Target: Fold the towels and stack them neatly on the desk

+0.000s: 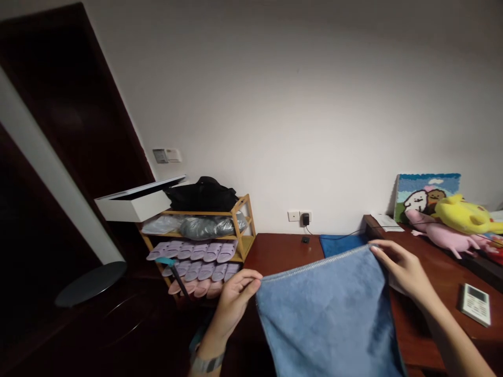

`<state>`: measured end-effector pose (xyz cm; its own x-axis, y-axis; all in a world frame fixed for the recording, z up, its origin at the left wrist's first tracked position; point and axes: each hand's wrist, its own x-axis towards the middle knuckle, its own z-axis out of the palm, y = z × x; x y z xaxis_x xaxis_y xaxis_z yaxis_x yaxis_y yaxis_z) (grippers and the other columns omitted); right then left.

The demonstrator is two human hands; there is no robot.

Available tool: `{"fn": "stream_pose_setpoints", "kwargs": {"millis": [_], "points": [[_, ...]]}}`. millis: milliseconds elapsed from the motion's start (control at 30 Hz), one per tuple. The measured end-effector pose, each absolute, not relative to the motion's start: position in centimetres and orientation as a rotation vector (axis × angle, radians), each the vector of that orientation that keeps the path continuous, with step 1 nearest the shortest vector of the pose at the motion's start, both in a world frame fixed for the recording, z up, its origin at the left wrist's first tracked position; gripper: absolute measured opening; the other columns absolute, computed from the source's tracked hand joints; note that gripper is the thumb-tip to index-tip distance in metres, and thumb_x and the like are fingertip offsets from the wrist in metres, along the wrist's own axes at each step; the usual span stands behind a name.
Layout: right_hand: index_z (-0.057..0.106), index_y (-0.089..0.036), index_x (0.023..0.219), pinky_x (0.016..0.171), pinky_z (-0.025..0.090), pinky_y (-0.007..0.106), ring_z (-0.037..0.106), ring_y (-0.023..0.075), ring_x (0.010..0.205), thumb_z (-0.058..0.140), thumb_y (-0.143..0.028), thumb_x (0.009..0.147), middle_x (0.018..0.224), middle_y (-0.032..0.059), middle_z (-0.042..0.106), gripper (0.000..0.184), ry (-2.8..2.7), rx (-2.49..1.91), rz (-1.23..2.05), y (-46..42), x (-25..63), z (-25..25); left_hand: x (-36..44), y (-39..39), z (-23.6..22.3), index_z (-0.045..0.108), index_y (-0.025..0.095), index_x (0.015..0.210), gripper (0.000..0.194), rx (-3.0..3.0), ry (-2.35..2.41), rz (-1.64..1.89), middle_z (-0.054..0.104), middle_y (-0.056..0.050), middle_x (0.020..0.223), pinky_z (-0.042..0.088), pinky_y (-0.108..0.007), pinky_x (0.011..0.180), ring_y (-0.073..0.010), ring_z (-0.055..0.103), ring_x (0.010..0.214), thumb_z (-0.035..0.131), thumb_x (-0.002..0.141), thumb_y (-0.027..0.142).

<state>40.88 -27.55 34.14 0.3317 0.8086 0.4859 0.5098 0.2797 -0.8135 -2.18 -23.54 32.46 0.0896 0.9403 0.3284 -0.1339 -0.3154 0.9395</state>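
"What are the hands doing?"

"Holding up a blue cloth [326, 314] by its stitched edge. The left hand [233, 301] has one corner, thumb and forefinger closed on it; the right hand [403, 267] pinches the other corner the same way. The cloth hangs between and below them."

"So the step is spreading it out?"

"I'd judge so — the edge is drawn nearly straight, though it slopes, with the right hand higher than the left. The bottom end runs out of view, so I can't tell whether it hangs free."

"What would the next move call for?"

"Probably both pinches kept firm and the pull kept even; if one corner slipped, that side would sag. Levelling the hands would help too."

"Anything close by to watch?"

"The desk [277, 254] lies beyond and between the hands, with a darker blue sheet [338, 245] on it, just past the right hand. A calculator-like device [475, 305] is to the right of the right forearm, and a pink plush toy [442, 235] lies beyond that hand, farther right."

"And on the left?"

"A rack [247, 245] of slippers [210, 252], past the left hand — apart from the cloth."
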Motion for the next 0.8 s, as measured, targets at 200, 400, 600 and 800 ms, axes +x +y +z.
{"fn": "stream_pose_setpoints", "kwargs": {"millis": [200,400,600,800], "points": [[0.073,-0.019,0.109,0.091,0.055,0.037,0.071,0.0244,0.096,0.054,-0.038,0.094,0.103,0.0099,0.078,0.031,-1.715,-1.516,0.245,-11.3,36.1,33.2,-2.8,-16.9,24.2,0.072,0.017,0.098,0.05,1.25,1.042,1.4,0.076,-0.007,0.089,0.055,-0.027,0.068,-0.018,0.07,0.078,0.081,0.073,0.06],[0.067,-0.018,0.123,0.106,0.046,0.043,0.061,0.0289,0.122,0.047,-0.018,0.093,0.13,0.0156,0.067,0.037,-1.755,-1.579,0.128,-10.3,24.3,24.4,-6.0,-14.6,11.0,0.069,0.018,0.077,0.084,1.155,1.477,1.365,0.074,-0.008,0.078,0.064,-0.042,0.07,-0.0307,0.076,0.081,0.068,0.044,0.095],[0.07,-0.036,0.123,0.1,0.053,0.049,0.066,0.0326,0.117,0.056,-0.046,0.095,0.131,0.0053,0.071,0.033,-1.828,-1.646,-0.02,-25.2,22.6,2.3,-9.9,-16.1,4.4,0.066,0.024,0.077,0.084,1.169,1.656,1.256,0.077,-0.007,0.075,0.063,-0.047,0.065,-0.0343,0.076,0.065,0.057,0.044,0.1],[0.067,-0.044,0.132,0.104,0.053,0.052,0.063,0.0345,0.126,0.064,-0.048,0.091,0.14,0.0016,0.066,0.042,-1.943,-1.713,-0.017,-29.4,28.6,-4.6,-10.4,-16.7,2.7,0.065,0.025,0.091,0.063,1.533,1.805,0.967,0.068,-0.001,0.055,0.056,-0.036,0.064,-0.0278,0.073,0.057,0.039,0.08,0.081]]}}
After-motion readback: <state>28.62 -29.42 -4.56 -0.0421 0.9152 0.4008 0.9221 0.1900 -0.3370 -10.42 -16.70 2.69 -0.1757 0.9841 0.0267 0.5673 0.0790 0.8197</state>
